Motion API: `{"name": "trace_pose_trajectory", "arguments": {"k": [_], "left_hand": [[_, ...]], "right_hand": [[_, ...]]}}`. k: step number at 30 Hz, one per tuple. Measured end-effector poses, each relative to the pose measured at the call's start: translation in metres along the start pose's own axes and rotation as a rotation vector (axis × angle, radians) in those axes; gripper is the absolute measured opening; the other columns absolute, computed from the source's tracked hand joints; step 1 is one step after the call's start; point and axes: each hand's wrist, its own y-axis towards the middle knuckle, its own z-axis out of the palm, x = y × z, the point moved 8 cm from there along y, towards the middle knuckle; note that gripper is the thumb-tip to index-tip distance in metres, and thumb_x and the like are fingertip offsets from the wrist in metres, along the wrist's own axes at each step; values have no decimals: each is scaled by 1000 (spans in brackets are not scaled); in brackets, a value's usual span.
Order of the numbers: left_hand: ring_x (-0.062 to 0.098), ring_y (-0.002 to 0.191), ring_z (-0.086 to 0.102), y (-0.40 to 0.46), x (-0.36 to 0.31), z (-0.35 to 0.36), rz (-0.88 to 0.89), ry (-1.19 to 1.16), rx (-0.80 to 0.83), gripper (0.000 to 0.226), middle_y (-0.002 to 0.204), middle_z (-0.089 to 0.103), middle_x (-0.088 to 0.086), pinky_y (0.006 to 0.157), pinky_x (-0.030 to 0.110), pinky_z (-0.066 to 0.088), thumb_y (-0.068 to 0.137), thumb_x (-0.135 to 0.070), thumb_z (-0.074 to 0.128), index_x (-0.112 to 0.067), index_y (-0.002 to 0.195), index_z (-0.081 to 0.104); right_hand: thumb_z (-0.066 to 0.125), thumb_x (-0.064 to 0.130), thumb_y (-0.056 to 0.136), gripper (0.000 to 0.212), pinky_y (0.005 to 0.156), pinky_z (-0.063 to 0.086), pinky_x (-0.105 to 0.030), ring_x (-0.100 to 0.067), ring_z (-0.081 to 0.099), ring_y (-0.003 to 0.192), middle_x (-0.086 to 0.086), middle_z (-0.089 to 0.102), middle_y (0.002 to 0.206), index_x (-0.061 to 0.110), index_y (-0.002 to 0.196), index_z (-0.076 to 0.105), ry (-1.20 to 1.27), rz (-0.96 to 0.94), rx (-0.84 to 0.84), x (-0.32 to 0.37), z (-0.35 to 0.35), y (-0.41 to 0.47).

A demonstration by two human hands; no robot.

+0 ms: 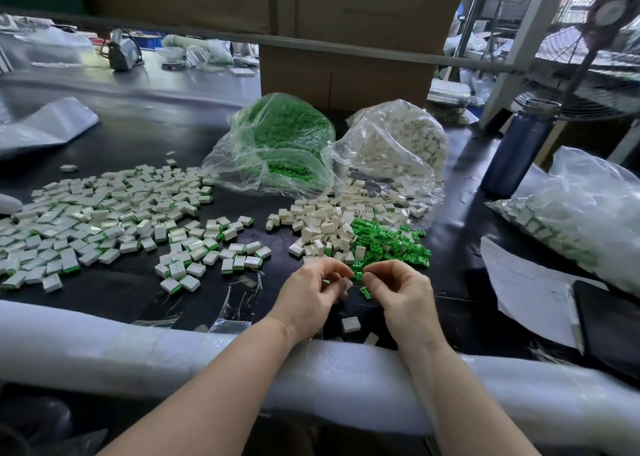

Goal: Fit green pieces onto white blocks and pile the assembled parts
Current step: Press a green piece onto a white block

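Observation:
My left hand (311, 293) pinches a white block (346, 284) just above the black table. My right hand (398, 289) pinches a green piece (359, 275) right beside that block. Loose white blocks (322, 223) and loose green pieces (391, 244) lie heaped just beyond my hands. A wide spread of assembled parts (104, 216) covers the table to the left. One clear bag holds green pieces (280, 137) and another holds white blocks (398, 140), both at the back. A single white block (350, 324) lies below my hands.
A white foam roll (173, 351) pads the near table edge. A dark blue bottle (516, 150) stands at the right, with paper sheets (530, 289), a black tablet (609, 324) and a bag of parts (581, 220). A cardboard box (346, 71) stands behind the bags.

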Motion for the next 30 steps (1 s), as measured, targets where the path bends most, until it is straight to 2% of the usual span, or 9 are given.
{"name": "trace_pose_trajectory", "arguments": {"k": [5,11,17,20,23,25,30], "left_hand": [[13,73,69,-1,1,-1,-11,-90,18,21,85,65,2,76,27,57,84,-6,65,-25,86,58],[18,79,70,-1,1,-5,-35,-146,3,18,85,69,4,79,31,57,83,-4,66,-21,84,62],[16,74,66,-1,2,-6,-48,-159,-3,14,81,70,6,76,29,56,83,-4,67,-17,84,68],[10,64,62,-1,3,-7,-55,-157,-7,12,73,68,4,70,24,54,84,-3,65,-13,86,71],[1,55,56,-1,2,-5,-53,-163,7,13,67,65,0,61,16,50,85,0,63,-11,83,70],[0,54,55,-1,1,-3,-51,-158,19,15,67,64,0,60,14,48,85,1,62,-11,81,70],[-2,55,55,-2,1,0,-48,-153,56,15,67,64,-2,64,15,48,84,3,62,-9,81,70]], "right_hand": [[68,-1,80,17,61,50,-14,-1,60,62,4,67,66,15,73,67,24,30,48,0,3,-2],[69,1,80,17,61,51,-16,-5,61,62,2,68,67,16,72,67,-45,50,44,-2,2,-3],[71,2,77,22,59,48,-15,-3,58,57,5,66,61,21,66,67,-100,26,59,-1,6,-3],[71,0,77,25,58,47,-15,-4,57,56,6,66,58,21,65,68,-66,28,76,0,8,-4],[69,-3,77,25,58,49,-21,-8,58,58,2,65,61,21,71,67,-63,41,89,-1,9,-4],[69,-5,77,24,59,49,-26,-11,57,58,-4,64,62,19,76,64,-63,54,97,-1,9,-5],[68,-8,75,22,57,49,-21,-10,58,56,-9,65,64,13,76,63,-73,64,129,0,11,-5]]}}
